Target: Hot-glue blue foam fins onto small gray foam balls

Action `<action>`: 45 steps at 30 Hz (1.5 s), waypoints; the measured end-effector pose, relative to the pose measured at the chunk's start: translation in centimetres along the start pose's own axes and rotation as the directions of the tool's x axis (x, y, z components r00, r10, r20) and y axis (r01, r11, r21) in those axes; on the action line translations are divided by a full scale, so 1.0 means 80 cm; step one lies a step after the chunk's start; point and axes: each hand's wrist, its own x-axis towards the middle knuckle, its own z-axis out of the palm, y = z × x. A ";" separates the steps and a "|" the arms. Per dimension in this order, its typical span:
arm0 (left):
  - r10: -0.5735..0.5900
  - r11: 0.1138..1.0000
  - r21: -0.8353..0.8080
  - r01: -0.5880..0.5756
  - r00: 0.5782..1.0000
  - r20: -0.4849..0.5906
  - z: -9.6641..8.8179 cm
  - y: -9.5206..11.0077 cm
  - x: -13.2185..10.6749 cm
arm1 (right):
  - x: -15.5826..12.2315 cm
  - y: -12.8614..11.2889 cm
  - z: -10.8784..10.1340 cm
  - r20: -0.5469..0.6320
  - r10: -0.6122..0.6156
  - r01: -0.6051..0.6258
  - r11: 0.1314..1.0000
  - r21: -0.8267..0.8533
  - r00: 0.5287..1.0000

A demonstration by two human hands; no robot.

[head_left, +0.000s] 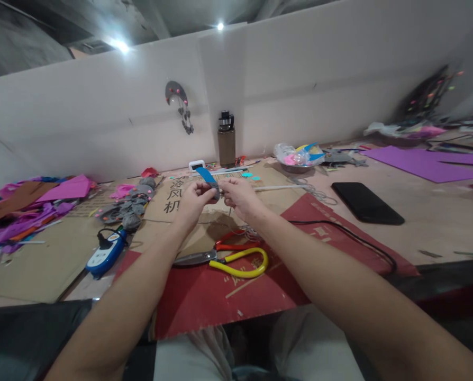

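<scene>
Over the bench, inside its near edge, the left hand is pinching a grey piece, likely light, soft, best edge-held; right hand is curling alongside, grip unclear.

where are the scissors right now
In the head view, the scissors lie near the middle, closer to the person than the left hand and right hand, with the yellow handle over the red cardboard.

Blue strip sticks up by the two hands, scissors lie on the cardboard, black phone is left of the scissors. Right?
Not quite: the head view shows the black phone to the right of the scissors. The rest stands: blue strip up by the left hand and right hand, scissors on the cardboard.
</scene>
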 end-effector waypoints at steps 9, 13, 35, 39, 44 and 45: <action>0.112 0.959 0.261 -0.106 0.994 -0.006 0.004 0.010 -0.008 | -0.002 0.005 0.004 0.057 -0.076 0.081 0.991 -0.103 0.996; 0.067 0.990 0.119 -0.070 0.997 0.031 0.005 0.008 -0.007 | -0.004 0.006 0.005 0.058 -0.135 0.142 0.979 -0.149 0.989; -0.018 0.977 -0.215 -0.011 0.991 -0.132 0.003 0.026 -0.009 | -0.016 0.002 0.004 0.314 -0.529 0.560 0.405 -0.723 0.788; 0.013 0.979 -0.198 -0.040 0.991 -0.135 0.004 0.027 -0.011 | -0.012 0.000 0.000 0.222 -0.528 0.515 0.510 -0.689 0.820; 0.012 0.979 -0.203 -0.034 0.994 -0.110 0.008 0.029 -0.014 | -0.005 0.002 -0.005 0.116 -0.502 0.460 0.643 -0.612 0.857; 0.008 0.979 -0.203 -0.028 0.995 -0.102 0.008 0.029 -0.015 | -0.005 0.001 -0.005 0.105 -0.505 0.458 0.649 -0.608 0.857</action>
